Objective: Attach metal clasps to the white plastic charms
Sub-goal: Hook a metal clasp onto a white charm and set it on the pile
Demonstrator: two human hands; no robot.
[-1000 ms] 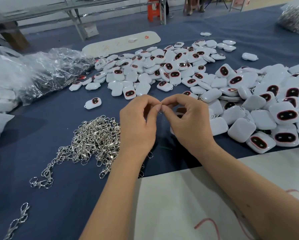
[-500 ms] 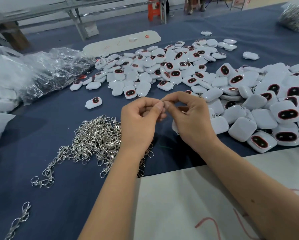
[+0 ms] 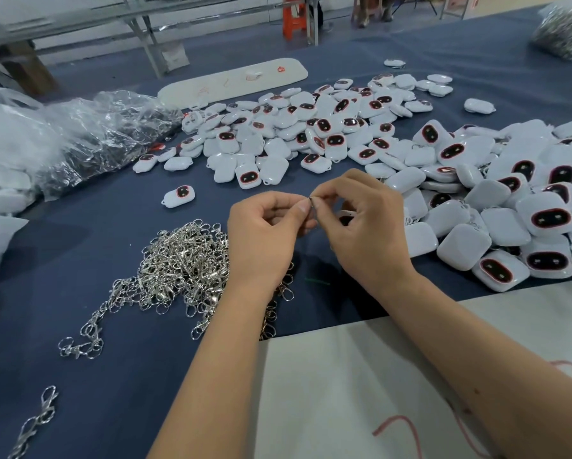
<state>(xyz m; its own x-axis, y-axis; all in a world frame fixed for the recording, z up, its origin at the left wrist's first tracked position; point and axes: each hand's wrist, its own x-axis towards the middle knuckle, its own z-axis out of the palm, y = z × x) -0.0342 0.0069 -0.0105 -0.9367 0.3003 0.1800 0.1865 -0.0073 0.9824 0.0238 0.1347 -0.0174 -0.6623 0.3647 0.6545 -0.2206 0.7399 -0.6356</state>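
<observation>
everywhere blue cloth [image 3: 79, 260] under charms [image 3: 311, 134]

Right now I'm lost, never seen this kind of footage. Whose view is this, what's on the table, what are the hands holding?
No machine here: a person wears a camera on the head, looking forward and down at their own bare hands. The left hand and right hand meet fingertip to fingertip, pinching a small metal ring; it is too small to tell more. A white charm shows partly behind the right hand's fingers. On the blue table cloth lie a pile of silver clasps on the left, heaps of white charms with dark faces ahead and right, and crumpled plastic bags far left.
</observation>
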